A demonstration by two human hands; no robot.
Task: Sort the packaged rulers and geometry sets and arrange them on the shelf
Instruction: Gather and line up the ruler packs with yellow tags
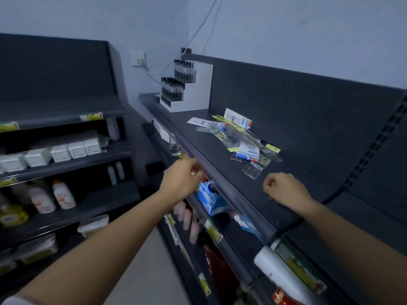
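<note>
The clear plastic sleeves of rulers with yellow tags point(236, 134) lie in one loose heap on the top dark grey shelf point(198, 143), crossing each other at many angles. The white, blue and orange geometry set packets are mixed in with them. One packet point(239, 121) leans on the back panel behind the heap, and another point(248, 153) lies flat among the rulers. A few small clear packets point(253, 170) are at the near end of the heap.

We judge that the sorting is not yet begun. No separate group of rulers or of sets is visible, and nothing is put in a row. All the work of dividing and arranging is left to do.

Our right hand point(286, 191) is over the shelf, just in front of the small packets but apart from them. Its fingers point(269, 183) are curled together into a loose fist and we see nothing inside.

Our left hand point(182, 179) is at the front lip of the shelf, well apart from the heap. Its fingers point(196, 170) are bent inward. Something small and pale shows at the tips, but we cannot tell if they pinch it.

Farther left on the same shelf stands a white stepped display stand of dark-capped pens point(187, 91).
</note>
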